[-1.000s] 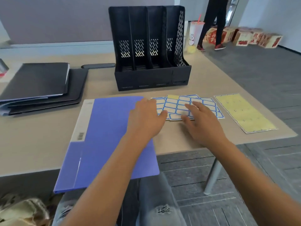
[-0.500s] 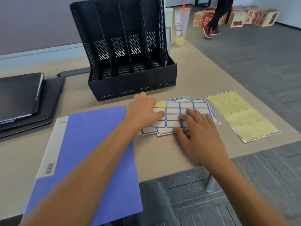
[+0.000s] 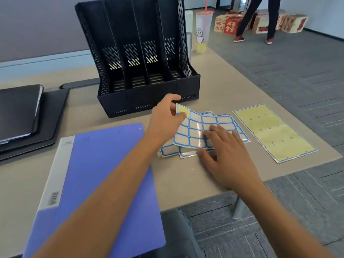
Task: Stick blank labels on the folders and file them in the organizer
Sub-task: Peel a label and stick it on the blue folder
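Note:
A blue folder [image 3: 104, 175] lies flat on the desk at the near left. To its right is a small pile of label sheets [image 3: 197, 133] with blue-bordered white labels. My left hand [image 3: 165, 118] pinches the far left corner of the top sheet and lifts it, so the sheet curls up. My right hand [image 3: 223, 151] lies flat with its fingers pressing the near right part of the sheets. A black organizer [image 3: 141, 58] with several upright slots stands behind the sheets, and its slots hold nothing.
A spent yellow backing sheet [image 3: 273, 133] lies at the desk's right edge. Black folders [image 3: 20, 112] are stacked at the far left. A plastic cup [image 3: 202, 30] stands behind the organizer. A person's legs [image 3: 260, 19] and cardboard boxes [image 3: 229, 23] are on the floor beyond.
My left hand has taken the top sheet's far left corner and raised it off the pile. The right hand stays pressing the sheets. The view has moved closer.

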Demonstrator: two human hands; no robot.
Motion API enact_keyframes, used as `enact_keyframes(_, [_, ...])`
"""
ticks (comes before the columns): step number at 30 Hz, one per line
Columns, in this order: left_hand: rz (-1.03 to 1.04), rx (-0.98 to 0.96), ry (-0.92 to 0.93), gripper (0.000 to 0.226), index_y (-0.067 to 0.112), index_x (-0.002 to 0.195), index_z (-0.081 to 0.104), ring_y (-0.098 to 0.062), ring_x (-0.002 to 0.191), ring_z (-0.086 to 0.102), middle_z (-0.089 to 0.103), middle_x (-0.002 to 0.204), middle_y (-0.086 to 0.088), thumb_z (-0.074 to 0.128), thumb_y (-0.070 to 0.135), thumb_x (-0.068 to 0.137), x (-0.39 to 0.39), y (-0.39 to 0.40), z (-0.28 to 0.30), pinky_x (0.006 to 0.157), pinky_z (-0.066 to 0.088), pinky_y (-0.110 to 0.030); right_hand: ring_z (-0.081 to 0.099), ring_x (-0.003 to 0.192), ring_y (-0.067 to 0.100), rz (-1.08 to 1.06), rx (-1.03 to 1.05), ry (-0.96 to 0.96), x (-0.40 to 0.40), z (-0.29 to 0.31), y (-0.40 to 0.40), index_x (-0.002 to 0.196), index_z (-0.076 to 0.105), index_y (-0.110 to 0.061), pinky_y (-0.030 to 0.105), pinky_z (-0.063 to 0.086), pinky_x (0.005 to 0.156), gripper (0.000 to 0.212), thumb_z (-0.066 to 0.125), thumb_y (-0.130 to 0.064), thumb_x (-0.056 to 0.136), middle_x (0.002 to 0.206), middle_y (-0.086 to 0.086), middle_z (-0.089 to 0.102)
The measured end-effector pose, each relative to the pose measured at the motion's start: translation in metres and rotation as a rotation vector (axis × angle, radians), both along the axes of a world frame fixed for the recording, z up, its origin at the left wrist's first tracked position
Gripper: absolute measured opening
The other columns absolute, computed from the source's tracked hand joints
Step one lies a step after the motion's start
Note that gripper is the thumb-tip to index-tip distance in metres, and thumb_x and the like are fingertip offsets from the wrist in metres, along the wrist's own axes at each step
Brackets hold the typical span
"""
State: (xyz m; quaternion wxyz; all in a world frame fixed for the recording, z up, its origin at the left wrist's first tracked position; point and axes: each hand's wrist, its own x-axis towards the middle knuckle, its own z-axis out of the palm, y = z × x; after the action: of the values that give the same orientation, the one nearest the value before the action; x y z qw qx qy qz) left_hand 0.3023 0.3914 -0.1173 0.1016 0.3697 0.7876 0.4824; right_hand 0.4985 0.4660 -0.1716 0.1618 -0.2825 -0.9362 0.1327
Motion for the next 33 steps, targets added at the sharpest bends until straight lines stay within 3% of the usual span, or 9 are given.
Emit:
enact_keyframes(3, [0.010,-0.042,-0.019,0.047,0.023,0.130,0.062,-0.015,0.089,0.066,0.070,0.099,0.002,0.065,0.009,0.086,-0.001,-0.003,0.008,0.062,0.047,-0.015,0.025,0.158,0.015,0.013,-0.014,0.023,0.000,0.002,-0.001,0.148,0.051,-0.027,0.044,0.012,0.132,0.060,0.038,-0.056,0.096,0.166,-0.005,0.040])
enact_keyframes(5, [0.024,-0.082,-0.003,0.036,0.023,0.116,0.072,-0.009,0.079,0.064,0.071,0.095,0.006,0.063,0.007,0.084,0.003,-0.010,0.013,0.056,0.046,-0.012,0.027,0.158,0.016,0.021,-0.014,0.045,0.001,0.003,-0.002,0.147,0.052,-0.026,0.044,0.012,0.132,0.062,0.037,-0.054,0.094,0.165,-0.004,0.040])
enact_keyframes(10, [0.083,-0.106,-0.025,0.014,0.022,0.094,0.075,-0.008,0.081,0.064,0.072,0.091,0.010,0.069,0.015,0.084,0.009,-0.034,0.012,0.064,0.048,-0.022,0.036,0.154,0.020,0.033,0.002,0.145,0.004,0.006,-0.005,0.146,0.056,-0.024,0.047,0.019,0.130,0.064,0.045,-0.060,0.095,0.161,-0.001,0.046])
enact_keyframes(14, [0.137,-0.035,-0.190,0.006,0.018,0.089,0.072,-0.008,0.076,0.066,0.075,0.086,0.006,0.072,0.014,0.084,0.020,-0.054,0.008,0.067,0.052,-0.024,0.054,0.137,0.030,0.038,0.071,0.337,0.008,0.008,-0.007,0.134,0.066,-0.014,0.050,0.043,0.114,0.055,0.058,-0.053,0.096,0.148,0.006,0.058])
enact_keyframes(18, [0.158,0.100,-0.421,0.010,0.010,0.096,0.068,-0.016,0.077,0.068,0.075,0.093,-0.008,0.070,0.008,0.087,0.042,-0.076,0.008,0.066,0.056,-0.034,0.061,0.127,0.030,0.045,0.108,0.537,0.014,0.010,-0.016,0.127,0.071,-0.012,0.050,0.047,0.108,0.046,0.069,-0.044,0.094,0.139,0.006,0.065])
enact_keyframes(20, [0.151,0.168,-0.490,0.015,0.009,0.103,0.068,-0.015,0.079,0.071,0.075,0.097,-0.010,0.068,0.005,0.089,0.057,-0.086,0.009,0.061,0.057,-0.029,0.059,0.129,0.026,0.044,0.025,0.589,0.015,0.016,-0.025,0.127,0.071,-0.014,0.049,0.047,0.108,0.049,0.074,-0.047,0.090,0.140,0.004,0.063])
enact_keyframes(22, [0.127,0.219,-0.535,0.022,0.012,0.110,0.069,-0.016,0.086,0.074,0.075,0.100,-0.009,0.066,0.003,0.090,0.072,-0.097,0.012,0.065,0.059,-0.028,0.055,0.134,0.021,0.046,-0.058,0.579,0.015,0.021,-0.039,0.132,0.069,-0.019,0.046,0.045,0.112,0.056,0.074,-0.053,0.087,0.145,0.000,0.059])
enact_keyframes(27, [0.146,0.268,-0.622,0.017,0.016,0.106,0.074,-0.026,0.097,0.074,0.077,0.101,-0.008,0.064,0.009,0.093,0.104,-0.123,0.011,0.086,0.061,-0.049,0.049,0.141,0.017,0.131,-0.082,0.542,0.018,0.023,-0.068,0.137,0.067,-0.024,0.040,0.039,0.118,0.058,0.070,-0.055,0.088,0.153,-0.003,0.054])
enact_keyframes(33, [0.184,0.293,-0.516,0.007,0.017,0.097,0.074,-0.022,0.088,0.072,0.076,0.087,-0.001,0.067,0.015,0.095,0.137,-0.146,0.008,0.085,0.060,-0.048,0.049,0.141,0.012,0.195,-0.178,0.548,0.035,0.020,-0.088,0.132,0.071,-0.027,0.034,0.039,0.118,0.042,0.073,-0.034,0.091,0.147,-0.006,0.056])
